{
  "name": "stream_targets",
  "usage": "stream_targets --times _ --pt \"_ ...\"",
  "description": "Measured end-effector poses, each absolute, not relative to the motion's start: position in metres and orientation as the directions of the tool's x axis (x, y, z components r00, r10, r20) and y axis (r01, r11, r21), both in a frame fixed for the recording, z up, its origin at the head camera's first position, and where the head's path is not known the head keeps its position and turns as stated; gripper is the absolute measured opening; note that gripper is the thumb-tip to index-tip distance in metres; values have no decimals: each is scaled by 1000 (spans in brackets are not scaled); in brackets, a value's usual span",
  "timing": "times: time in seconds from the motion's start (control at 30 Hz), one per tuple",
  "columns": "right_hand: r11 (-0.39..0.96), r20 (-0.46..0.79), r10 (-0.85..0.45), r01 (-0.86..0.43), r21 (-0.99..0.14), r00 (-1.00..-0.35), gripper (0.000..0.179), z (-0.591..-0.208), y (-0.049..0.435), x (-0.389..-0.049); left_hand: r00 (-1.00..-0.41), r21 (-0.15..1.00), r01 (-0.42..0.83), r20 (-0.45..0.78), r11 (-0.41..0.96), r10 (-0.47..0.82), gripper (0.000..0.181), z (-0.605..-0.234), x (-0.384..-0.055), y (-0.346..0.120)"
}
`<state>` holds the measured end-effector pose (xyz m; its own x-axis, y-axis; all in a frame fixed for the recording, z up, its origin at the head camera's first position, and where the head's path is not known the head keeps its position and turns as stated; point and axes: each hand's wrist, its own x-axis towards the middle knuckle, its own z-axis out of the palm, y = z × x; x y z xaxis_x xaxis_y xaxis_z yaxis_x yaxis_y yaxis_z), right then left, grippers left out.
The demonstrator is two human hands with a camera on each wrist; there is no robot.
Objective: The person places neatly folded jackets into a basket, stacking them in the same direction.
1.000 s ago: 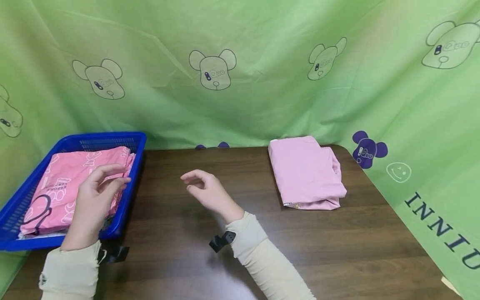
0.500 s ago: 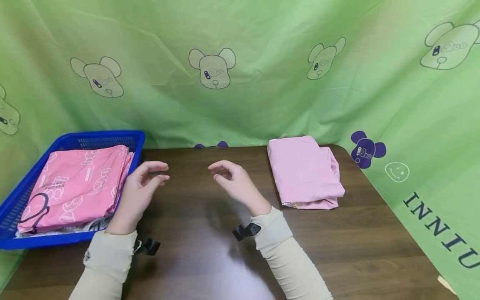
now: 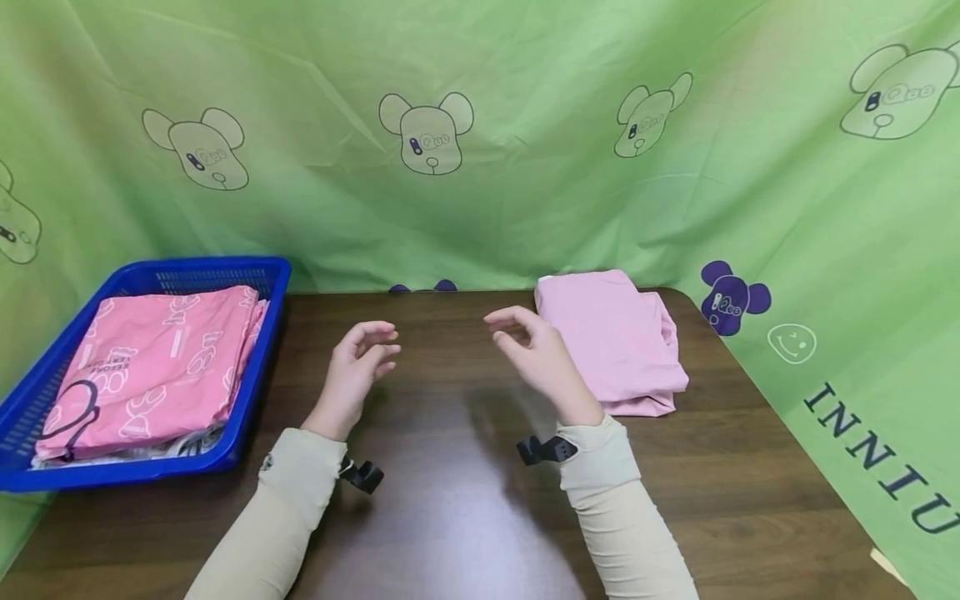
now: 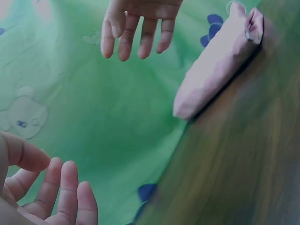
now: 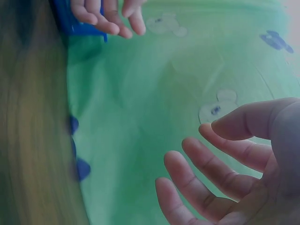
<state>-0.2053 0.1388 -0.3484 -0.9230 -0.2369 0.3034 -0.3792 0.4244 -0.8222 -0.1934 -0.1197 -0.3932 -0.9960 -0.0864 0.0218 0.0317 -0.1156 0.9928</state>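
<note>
Over the middle of the table my left hand (image 3: 351,372) hovers with fingers loosely bent and nothing in it. My right hand (image 3: 542,357) is likewise bare, in front of the left edge of a folded light pink cloth (image 3: 622,342), which it partly overlaps in the head view. That cloth lies at the back right of the table and shows as a thick folded bundle (image 4: 218,65) in the left wrist view. At the left, a blue plastic basket (image 3: 258,392) holds a folded pink cloth (image 3: 161,358) with white print, lying on grey-white fabric.
A dark wood-grain table (image 3: 450,517) carries everything. Behind it and along its sides hangs a green curtain (image 3: 322,200) printed with bear heads. Each wrist wears a small black camera strap, one being the left strap (image 3: 363,475).
Both hands have moved rightward, the left away from over the basket to mid-table, the right up to the light pink cloth. The basket and both cloths have stayed put.
</note>
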Motion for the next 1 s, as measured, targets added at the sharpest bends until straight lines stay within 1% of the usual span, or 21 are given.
stream_targets --times 0.3,0.47,0.6,0.77,1.0 --pt "485 293 -145 -326 -811 -945 27 -343 172 -208 -999 978 -1 -10 -207 -40 31 -395 -206 -76" --pt "519 318 -90 -317 -794 -944 27 -344 187 -209 -997 959 -68 -74 -277 -13 34 -396 -210 -55" --pt "575 344 -26 -295 -763 -939 29 -344 200 -209 -993 943 -115 -118 -312 8 35 -397 -213 -38" --pt "632 351 49 -243 -736 -935 32 -342 215 -209 -988 947 -152 -141 -283 58 35 -403 -216 -16" --pt "673 295 141 -127 -729 -945 37 -343 243 -212 -980 954 -182 -157 -238 123 37 -411 -220 17"
